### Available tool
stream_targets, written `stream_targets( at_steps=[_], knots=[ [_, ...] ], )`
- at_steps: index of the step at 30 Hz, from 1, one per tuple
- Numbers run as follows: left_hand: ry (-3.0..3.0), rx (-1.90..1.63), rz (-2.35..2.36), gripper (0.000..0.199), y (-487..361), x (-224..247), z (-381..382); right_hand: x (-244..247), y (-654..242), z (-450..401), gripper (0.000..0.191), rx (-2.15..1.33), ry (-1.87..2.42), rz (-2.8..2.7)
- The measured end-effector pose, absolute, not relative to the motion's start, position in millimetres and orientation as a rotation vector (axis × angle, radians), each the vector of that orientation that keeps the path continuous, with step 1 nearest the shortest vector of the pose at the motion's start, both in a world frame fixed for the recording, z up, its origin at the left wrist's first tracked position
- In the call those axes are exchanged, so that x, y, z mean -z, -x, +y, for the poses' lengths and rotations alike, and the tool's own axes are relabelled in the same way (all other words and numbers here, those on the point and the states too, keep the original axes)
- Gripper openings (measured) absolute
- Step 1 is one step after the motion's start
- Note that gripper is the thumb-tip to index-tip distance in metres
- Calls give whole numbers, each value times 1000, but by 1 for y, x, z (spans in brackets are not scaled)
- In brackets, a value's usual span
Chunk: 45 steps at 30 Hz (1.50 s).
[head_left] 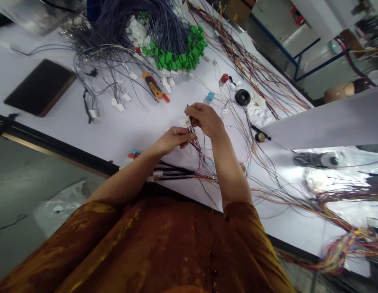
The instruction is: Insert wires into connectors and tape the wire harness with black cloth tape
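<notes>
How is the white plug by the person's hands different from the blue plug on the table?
Colour: the white plug is white, while the blue plug is light blue.
Place: the white plug is up close between the left hand and the right hand, while the blue plug lies on the table, with no hand touching it.
Both are small and have thin wires.

Mid-frame, the left hand [177, 137] pinched wires [199, 149] near a white connector [185, 122] beside the right hand [206, 119]; green connectors [177, 59] lay at upper centre.
</notes>
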<state>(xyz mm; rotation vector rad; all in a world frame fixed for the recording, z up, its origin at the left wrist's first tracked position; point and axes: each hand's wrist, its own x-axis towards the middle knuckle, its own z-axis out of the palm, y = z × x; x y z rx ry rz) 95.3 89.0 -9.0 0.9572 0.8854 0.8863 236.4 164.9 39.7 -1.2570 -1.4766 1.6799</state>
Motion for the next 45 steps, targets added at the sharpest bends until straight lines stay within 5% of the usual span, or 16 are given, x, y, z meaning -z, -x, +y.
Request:
stream_targets(
  at_steps=[9,19,30,35,41,45],
  knots=[
    [-957,-868,883,37,-94,10,88,-38,-231,158,32,-1681,1265,-1353],
    [-969,-899,910,36,-88,11,92,-36,-270,68,21,-1060,1470,-2148],
    [-1027,-1122,1134,25,-86,2,79,-13,-270,44,17,-844,1646,-2031],
    [-981,-1192,1288,29,-75,6,62,-5,-301,9,32,-862,1574,-1811],
    [-953,-1218,1248,30,-70,9,52,-12,-415,-9,17,-345,2341,-1277],
    [-960,-1226,1230,30,-72,8,51,-1,-447,-3,10,-433,2668,-1308]
  ],
)
